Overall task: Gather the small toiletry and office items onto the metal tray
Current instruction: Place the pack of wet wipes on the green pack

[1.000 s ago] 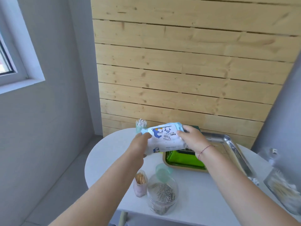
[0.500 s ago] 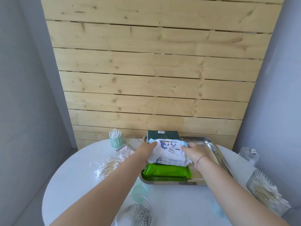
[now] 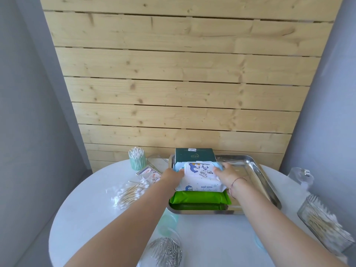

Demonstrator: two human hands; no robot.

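A white and blue pack of baby wipes [image 3: 200, 179] lies tilted over the metal tray [image 3: 256, 176], on top of a green pack [image 3: 200, 199] and against a dark green box [image 3: 194, 156]. My left hand [image 3: 172, 175] grips its left end. Its right end is gripped by my right hand [image 3: 225, 172]. The tray sits at the back of the round white table [image 3: 100, 212].
Left of the tray: a mint cup of cotton swabs [image 3: 137, 158], small card packets [image 3: 147, 171], a bag of wooden swabs [image 3: 131, 192]. Near me a clear jar of paper clips [image 3: 166, 251] with a mint lid [image 3: 167, 221]. Clear containers [image 3: 325, 222] stand at the right.
Both hands carried the wipes pack from above the table's left side to the tray and lowered it onto the green pack. The view swung right and down.
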